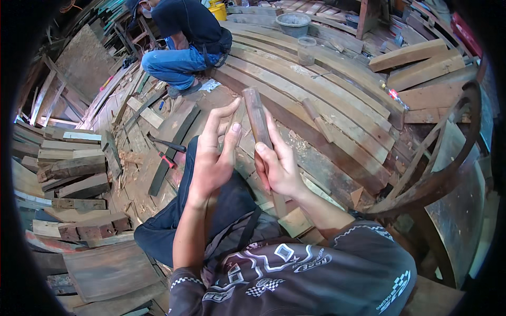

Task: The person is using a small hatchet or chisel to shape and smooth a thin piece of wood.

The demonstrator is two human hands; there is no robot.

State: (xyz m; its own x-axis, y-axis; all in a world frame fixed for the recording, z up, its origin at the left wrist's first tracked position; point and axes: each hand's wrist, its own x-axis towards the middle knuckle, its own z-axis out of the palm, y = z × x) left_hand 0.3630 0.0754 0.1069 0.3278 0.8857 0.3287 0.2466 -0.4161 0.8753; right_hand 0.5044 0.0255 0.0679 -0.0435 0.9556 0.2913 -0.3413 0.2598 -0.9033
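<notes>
My left hand [216, 147] is closed on a narrow wooden piece [238, 113], thumb raised along it. Just to its right, my right hand [275, 163] grips a longer brownish wooden stick [254, 110] held upright, with its top end above both hands. Part of each piece is hidden behind my fingers. Both forearms come up from the lower edge, over my dark trousers. Beyond my right hand, a short wooden piece [318, 120] lies on long planks [342, 95]. Left of my hands lie a red-handled tool [167, 159] and a dark tool [168, 143] among wood shavings.
A co-worker [184, 52] in blue jeans crouches at upper left. Stacked offcuts [79, 168] fill the left side. A grey bucket [292, 25], yellow bucket [216, 9] and clear container [307, 50] stand behind. A curved dark frame [448, 179] and loose boards [421, 68] are at right.
</notes>
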